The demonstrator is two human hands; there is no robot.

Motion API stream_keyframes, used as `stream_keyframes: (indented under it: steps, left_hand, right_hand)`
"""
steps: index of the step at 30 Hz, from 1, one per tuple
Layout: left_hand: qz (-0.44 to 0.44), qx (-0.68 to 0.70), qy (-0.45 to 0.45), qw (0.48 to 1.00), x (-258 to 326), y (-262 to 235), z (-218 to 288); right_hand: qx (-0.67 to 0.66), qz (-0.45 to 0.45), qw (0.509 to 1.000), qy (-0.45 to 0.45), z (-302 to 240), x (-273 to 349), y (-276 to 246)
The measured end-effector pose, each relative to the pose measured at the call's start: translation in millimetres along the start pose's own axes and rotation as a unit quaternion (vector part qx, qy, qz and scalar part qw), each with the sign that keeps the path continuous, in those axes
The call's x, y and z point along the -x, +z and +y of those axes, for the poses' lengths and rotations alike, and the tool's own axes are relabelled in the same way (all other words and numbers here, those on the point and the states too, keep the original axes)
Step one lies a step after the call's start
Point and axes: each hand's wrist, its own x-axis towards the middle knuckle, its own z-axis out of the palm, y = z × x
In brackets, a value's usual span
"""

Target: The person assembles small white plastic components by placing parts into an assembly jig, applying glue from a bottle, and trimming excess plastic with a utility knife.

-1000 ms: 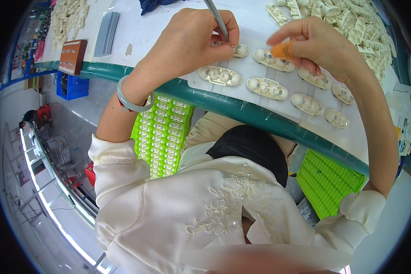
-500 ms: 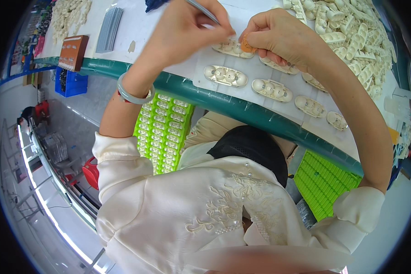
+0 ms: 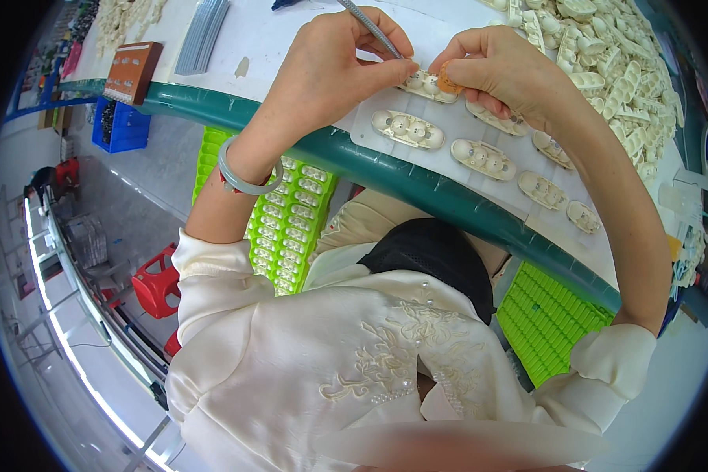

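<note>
My left hand [image 3: 338, 71] is closed in a pinch, a slim grey rod [image 3: 370, 27] running between its fingers. Its fingertips reach the left end of an oblong cream plastic shell [image 3: 428, 88] with small round shapes in it. At that shell's right end, my right hand [image 3: 503, 71] pinches a small ridged orange piece [image 3: 447, 79], partly hidden by the thumb. Similar filled shells lie in rows nearer me: one at the left [image 3: 407, 128], another beside it [image 3: 483, 159], and several more to the right, one partly under my right hand.
A big heap of loose cream parts [image 3: 606, 71] covers the right of the white table [image 3: 291, 20]. Grey sticks [image 3: 202, 38] and a brown block [image 3: 133, 72] lie at left. Below the green padded edge [image 3: 354, 153] are a filled green tray [image 3: 291, 228] and another green tray [image 3: 551, 315].
My left hand, blurred before, has come down to the shell's left end with the rod. My right hand keeps its pinch on the orange piece. The whole view has shifted slightly.
</note>
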Motion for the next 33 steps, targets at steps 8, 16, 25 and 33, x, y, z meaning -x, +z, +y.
stream_keyframes:
  steps: [8, 16, 25, 33]
  left_hand:
    - [0.012, -0.065, 0.035, 0.997, -0.9, 8.3, 5.0]
    - [-0.003, -0.048, 0.007, 0.999, -0.4, 8.7, 8.4]
    - [0.005, -0.052, 0.015, 0.999, 0.4, 5.7, 2.7]
    - [0.129, 0.141, 0.008, 0.982, 6.1, -36.8, -5.1]
  right_hand:
    - [0.000, -0.019, 1.000, 0.007, -0.3, 0.1, -7.8]
    - [0.009, -0.078, 0.994, 0.074, -24.1, -10.1, -8.9]
    - [0.025, -0.076, 0.993, 0.084, -26.0, -14.8, -7.6]
    - [0.057, -0.085, 0.991, 0.082, -20.9, -24.0, -5.2]
